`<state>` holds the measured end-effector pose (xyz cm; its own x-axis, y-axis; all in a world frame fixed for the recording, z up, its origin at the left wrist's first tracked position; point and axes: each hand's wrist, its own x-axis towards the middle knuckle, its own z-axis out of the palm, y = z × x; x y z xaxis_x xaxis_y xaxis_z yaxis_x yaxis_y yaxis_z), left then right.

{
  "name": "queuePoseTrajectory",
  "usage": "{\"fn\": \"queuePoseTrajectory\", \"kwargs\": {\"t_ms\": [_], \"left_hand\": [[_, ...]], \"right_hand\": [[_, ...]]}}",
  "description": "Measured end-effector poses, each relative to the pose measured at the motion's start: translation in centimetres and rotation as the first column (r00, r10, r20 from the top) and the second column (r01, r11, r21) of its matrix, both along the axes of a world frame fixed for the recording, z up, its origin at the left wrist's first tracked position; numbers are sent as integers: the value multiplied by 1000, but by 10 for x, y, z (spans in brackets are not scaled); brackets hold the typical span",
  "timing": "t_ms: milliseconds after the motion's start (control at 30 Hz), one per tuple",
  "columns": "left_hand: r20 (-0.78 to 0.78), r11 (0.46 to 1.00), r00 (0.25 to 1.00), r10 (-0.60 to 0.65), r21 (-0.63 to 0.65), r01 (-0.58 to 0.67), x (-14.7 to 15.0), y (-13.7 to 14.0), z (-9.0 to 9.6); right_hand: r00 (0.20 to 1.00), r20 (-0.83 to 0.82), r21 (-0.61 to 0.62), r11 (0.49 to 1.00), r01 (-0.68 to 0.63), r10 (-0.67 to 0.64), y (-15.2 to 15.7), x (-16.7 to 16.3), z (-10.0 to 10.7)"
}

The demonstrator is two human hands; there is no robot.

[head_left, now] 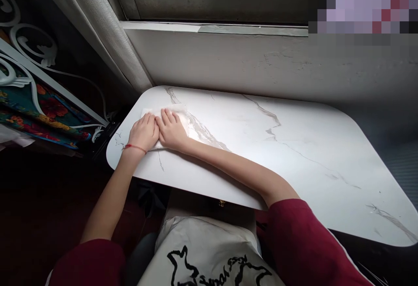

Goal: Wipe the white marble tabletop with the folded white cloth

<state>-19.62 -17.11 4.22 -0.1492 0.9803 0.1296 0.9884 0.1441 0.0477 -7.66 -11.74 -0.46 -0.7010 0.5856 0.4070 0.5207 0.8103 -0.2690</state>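
A thin white cloth (181, 109), possibly a paper wipe, is spread on the left part of the white marble-patterned tabletop (248, 155). My left hand (143, 132) presses on its left side, palm down with the fingers lying flat. Beside it, touching at the thumb side, my right hand (171, 130) also rests flat on the cloth, fingers stretched out toward the far edge. Both palms hide much of the cloth. A thin red string bracelet (135, 147) circles my left wrist.
Behind the tabletop stands a pale wall (222, 59) below a window frame (215, 3). To the left hang a light curtain (94, 25) and white scrolled metalwork (35, 46) with floral fabric (54, 112). A small gold knob (222, 203) sits under the front edge.
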Motion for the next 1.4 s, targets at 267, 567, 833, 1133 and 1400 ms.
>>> {"fn": "queuePoseTrajectory", "kwargs": {"t_ms": [267, 567, 833, 1133, 1400], "left_hand": [[13, 933, 988, 153, 328, -149, 4, -123, -35], [43, 951, 995, 93, 292, -102, -23, -111, -37], [31, 965, 998, 52, 254, -58, -44, -8, -34], [-29, 985, 997, -75, 155, 79, -41, 98, -27], [11, 980, 990, -140, 141, 137, -10, 142, -27]], "right_hand": [[959, 29, 130, 951, -282, 280, -73, -1, 5], [943, 47, 107, 937, -332, 329, -61, -18, 3], [973, 124, 74, 976, -206, 196, 25, -35, 8], [992, 99, -9, 997, 75, -73, 92, -28, 5], [982, 64, -24, 983, 180, -178, 128, -2, 0]]}}
